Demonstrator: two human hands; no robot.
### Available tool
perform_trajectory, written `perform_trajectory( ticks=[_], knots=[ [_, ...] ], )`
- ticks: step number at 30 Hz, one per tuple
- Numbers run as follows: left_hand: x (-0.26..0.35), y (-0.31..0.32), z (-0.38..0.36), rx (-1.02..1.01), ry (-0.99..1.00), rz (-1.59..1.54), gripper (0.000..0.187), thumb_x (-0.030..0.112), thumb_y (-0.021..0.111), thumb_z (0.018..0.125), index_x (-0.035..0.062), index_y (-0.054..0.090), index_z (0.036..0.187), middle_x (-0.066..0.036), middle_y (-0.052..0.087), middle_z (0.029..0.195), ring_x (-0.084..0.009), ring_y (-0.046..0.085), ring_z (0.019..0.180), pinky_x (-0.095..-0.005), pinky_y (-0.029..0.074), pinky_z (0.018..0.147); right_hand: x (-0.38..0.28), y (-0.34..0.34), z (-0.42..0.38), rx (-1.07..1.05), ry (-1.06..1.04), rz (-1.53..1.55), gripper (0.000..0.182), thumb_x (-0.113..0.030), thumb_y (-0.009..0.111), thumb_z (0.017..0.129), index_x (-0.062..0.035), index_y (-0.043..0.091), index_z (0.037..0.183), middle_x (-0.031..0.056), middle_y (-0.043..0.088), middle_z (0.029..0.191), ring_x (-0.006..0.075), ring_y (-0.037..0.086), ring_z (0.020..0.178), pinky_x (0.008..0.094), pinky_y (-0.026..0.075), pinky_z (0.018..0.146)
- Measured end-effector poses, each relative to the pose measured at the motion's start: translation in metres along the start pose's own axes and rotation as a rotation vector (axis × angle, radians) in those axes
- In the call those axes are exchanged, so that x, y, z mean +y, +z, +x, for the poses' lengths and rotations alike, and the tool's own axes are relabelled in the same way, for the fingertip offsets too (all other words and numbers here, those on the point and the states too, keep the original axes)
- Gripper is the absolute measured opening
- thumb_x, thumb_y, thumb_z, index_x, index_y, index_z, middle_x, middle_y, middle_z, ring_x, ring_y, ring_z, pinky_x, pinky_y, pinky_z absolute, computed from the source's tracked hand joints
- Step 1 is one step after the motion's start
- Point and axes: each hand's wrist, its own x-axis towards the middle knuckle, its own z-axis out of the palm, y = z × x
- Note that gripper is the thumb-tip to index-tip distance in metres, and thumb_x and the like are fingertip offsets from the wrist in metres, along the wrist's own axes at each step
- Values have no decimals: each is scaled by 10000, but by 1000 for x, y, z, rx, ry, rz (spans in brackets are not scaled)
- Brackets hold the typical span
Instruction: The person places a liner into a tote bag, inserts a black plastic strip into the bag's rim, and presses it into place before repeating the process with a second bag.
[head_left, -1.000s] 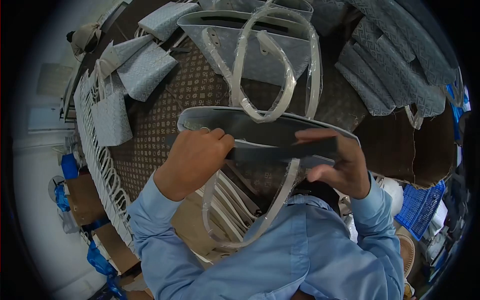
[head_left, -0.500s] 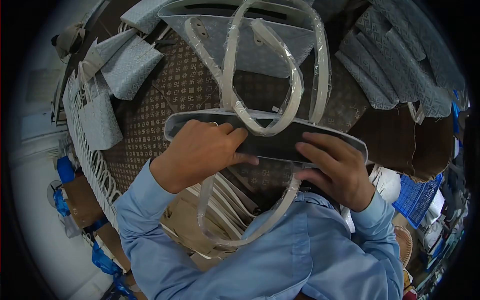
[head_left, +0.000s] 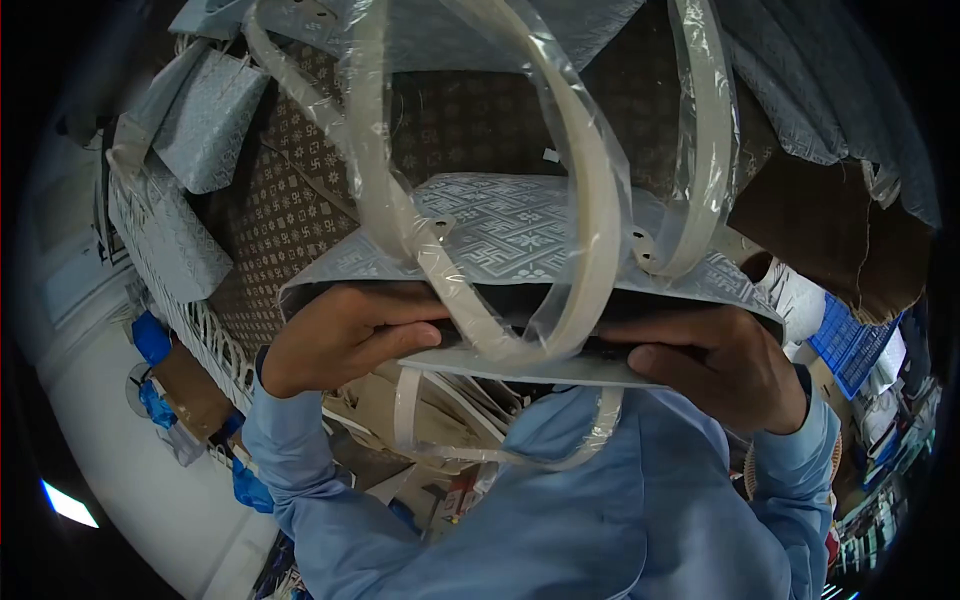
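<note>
A silver-grey patterned tote bag [head_left: 490, 225] is tilted in front of my chest, its dark opening facing up toward me. My left hand [head_left: 345, 335] grips it at the left end of the mouth, fingers reaching inside and thumb by the near rim. At the right end, my right hand [head_left: 715, 360] holds the bag likewise, with its fingertips hidden inside. A cream handle [head_left: 597, 220] in clear plastic wrap loops up and droops across the opening. Another wrapped handle [head_left: 465, 453] hangs down on the near side, against my shirt.
Similar patterned bags [head_left: 210, 115] stand at the left, by a row of white handles [head_left: 190, 310]. More grey patterned material [head_left: 800, 90] lies at the far right, above a brown piece [head_left: 840, 235]. A blue basket [head_left: 848, 335] sits at the right.
The bag has tipped so its patterned far side shows, and it appears larger and closer. Both hands have moved outward to the ends of the opening, with fingers deeper inside.
</note>
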Motion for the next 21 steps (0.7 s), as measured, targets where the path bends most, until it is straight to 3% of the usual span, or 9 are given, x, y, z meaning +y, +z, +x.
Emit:
perform_trajectory(
  ticks=[3, 5, 9, 11, 14, 16, 18, 21],
  knots=[
    [-14, 10, -4, 59, 22, 104, 291, 232, 607, 862, 64, 638, 1097, -142, 667, 903, -236, 639, 760, -298, 478, 695, -2, -1, 3, -77, 161, -24, 254, -85, 576, 859, -55, 636, 1104, 144, 676, 938, 201, 663, 838, 282, 514, 756],
    [-18, 12, -7, 114, 8, -221, 285, 231, 619, 857, 62, 644, 1084, -134, 674, 917, -213, 645, 795, -277, 477, 719, -2, -1, 4, -61, 180, -112, 244, -78, 583, 850, -58, 646, 1085, 141, 679, 921, 201, 667, 827, 288, 523, 752],
    [-14, 8, -11, 81, -86, -319, 275, 210, 617, 862, 62, 640, 1093, -113, 677, 923, -176, 638, 796, -269, 473, 732, -4, 1, 2, -46, 225, -155, 224, -76, 590, 840, -60, 661, 1052, 139, 682, 896, 204, 673, 807, 294, 532, 733],
    [-13, 10, -12, 124, -155, -465, 249, 190, 613, 863, 59, 644, 1073, -81, 677, 897, -133, 623, 802, -256, 468, 736, 3, 5, -1, -3, 113, -184, 220, -123, 565, 859, -75, 653, 1055, 141, 674, 853, 235, 664, 731, 307, 520, 653],
    [-15, 9, -9, 131, -56, -441, 229, 181, 608, 858, 45, 645, 1038, -61, 668, 872, -110, 609, 793, -243, 463, 723, 0, 5, 0, 2, 146, -149, 197, -108, 575, 847, -60, 661, 1018, 129, 674, 866, 236, 662, 746, 300, 515, 665],
    [-6, -4, -10, 28, -107, -59, 227, 195, 604, 853, 33, 643, 1008, -58, 664, 858, -101, 602, 767, -233, 459, 684, -3, 6, 3, -11, 95, -168, 187, -97, 580, 840, -51, 664, 1002, 127, 672, 874, 234, 660, 747, 295, 511, 668],
    [-6, -7, -14, -6, -263, -95, 238, 201, 592, 853, 36, 643, 1017, -57, 661, 855, -96, 596, 734, -234, 456, 640, -8, 8, 5, 10, 60, -167, 170, -66, 588, 825, -36, 671, 971, 127, 669, 870, 227, 655, 733, 285, 500, 664],
    [-16, -7, -16, -67, -151, -168, 245, 197, 581, 862, 35, 639, 1035, -52, 656, 826, -92, 591, 713, -234, 452, 618, -9, 10, 5, 19, 75, -170, 171, -58, 587, 823, -35, 672, 969, 124, 669, 825, 224, 653, 721, 284, 496, 650]
  ],
)
